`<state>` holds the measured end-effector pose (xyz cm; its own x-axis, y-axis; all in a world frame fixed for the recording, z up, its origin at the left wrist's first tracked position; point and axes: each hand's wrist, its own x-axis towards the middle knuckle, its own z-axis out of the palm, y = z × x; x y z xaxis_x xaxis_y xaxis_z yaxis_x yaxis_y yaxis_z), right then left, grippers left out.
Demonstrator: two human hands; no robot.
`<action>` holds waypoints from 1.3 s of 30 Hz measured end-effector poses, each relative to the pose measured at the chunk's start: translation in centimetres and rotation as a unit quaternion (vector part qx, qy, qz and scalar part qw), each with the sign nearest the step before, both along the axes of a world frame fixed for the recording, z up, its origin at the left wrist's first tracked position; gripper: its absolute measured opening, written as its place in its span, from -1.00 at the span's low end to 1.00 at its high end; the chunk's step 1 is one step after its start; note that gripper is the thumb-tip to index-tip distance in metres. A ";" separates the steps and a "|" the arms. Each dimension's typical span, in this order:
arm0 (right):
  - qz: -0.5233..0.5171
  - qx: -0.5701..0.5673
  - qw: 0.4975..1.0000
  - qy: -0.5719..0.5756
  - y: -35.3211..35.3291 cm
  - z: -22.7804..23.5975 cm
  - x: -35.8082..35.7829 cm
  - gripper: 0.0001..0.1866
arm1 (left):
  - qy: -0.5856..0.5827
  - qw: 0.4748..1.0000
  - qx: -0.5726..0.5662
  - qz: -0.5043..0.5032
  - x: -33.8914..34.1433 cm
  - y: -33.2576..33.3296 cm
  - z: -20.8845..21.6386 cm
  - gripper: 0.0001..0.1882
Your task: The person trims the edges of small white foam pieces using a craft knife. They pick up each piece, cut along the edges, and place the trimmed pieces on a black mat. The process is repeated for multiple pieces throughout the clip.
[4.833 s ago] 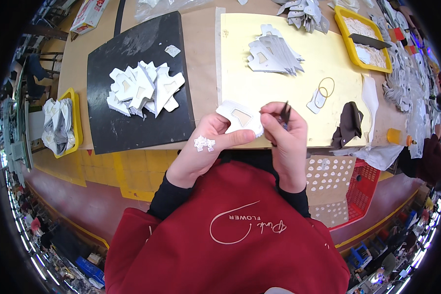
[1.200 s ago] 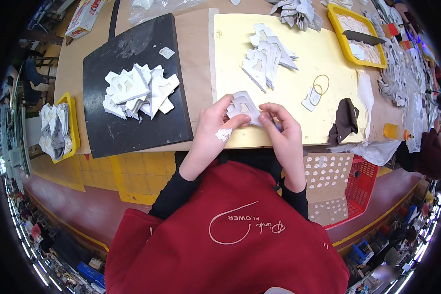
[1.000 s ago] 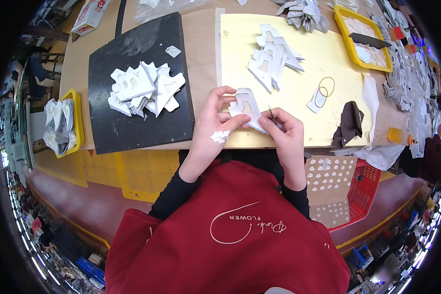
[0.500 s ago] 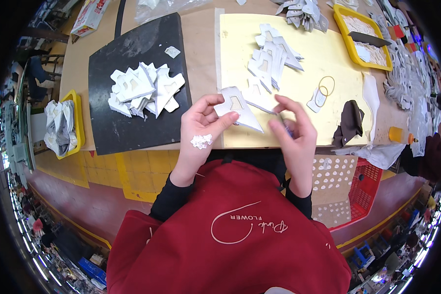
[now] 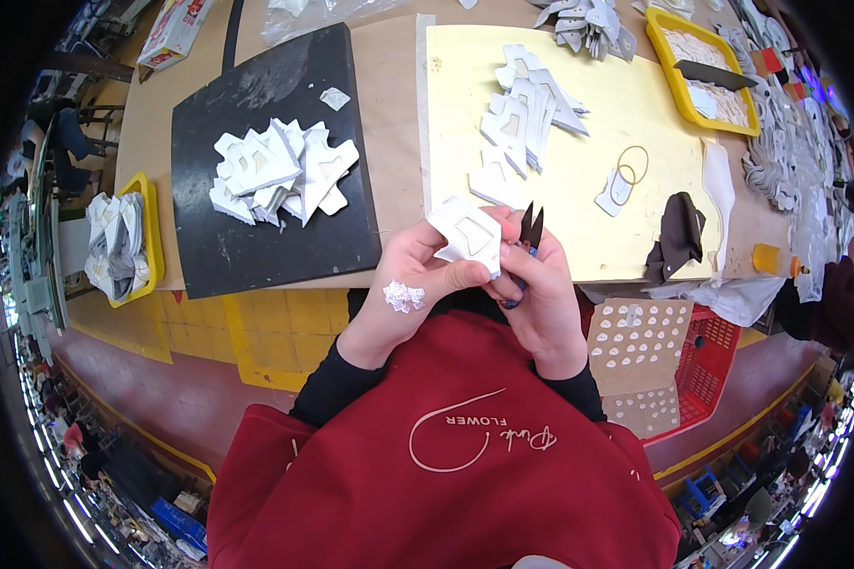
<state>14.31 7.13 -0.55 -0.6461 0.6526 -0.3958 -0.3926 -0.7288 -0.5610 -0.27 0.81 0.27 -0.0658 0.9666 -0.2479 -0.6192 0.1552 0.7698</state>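
Observation:
In front of my body, at the table's near edge, my left hand pinches a white cut piece with a window-shaped outline in its middle. My right hand is closed round small snips with dark blades pointing up and a blue handle mostly hidden in the palm. Its thumb and fingertips also touch the right edge of the white piece. Just beyond my hands lies another white piece, at the near end of a fanned stack of similar pieces on the yellow sheet.
On the left, a black board bears a pile of white pieces. Yellow trays stand at far left and back right. Rubber bands, a dark scrap and an orange bottle lie right. A red crate sits below the table.
My hands have come together and closer to my body. The white piece has turned and its pointed end is now out of sight. The snips now show clearly in my right hand.

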 end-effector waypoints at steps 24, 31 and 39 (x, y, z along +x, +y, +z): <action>-0.079 0.581 0.763 -0.273 -1.0 1.9 -0.1 -0.69 | 0.137 0.976 0.048 0.165 1.1 -0.1 0.0 -0.71; -0.093 0.527 0.800 -0.270 -1.5 1.7 -0.4 -0.70 | 0.173 0.964 0.071 0.192 1.6 -0.1 -0.1 -0.77; -0.071 0.504 0.825 -0.248 -1.1 2.3 0.3 -0.72 | 0.152 0.968 0.073 0.184 1.4 0.1 0.0 -0.77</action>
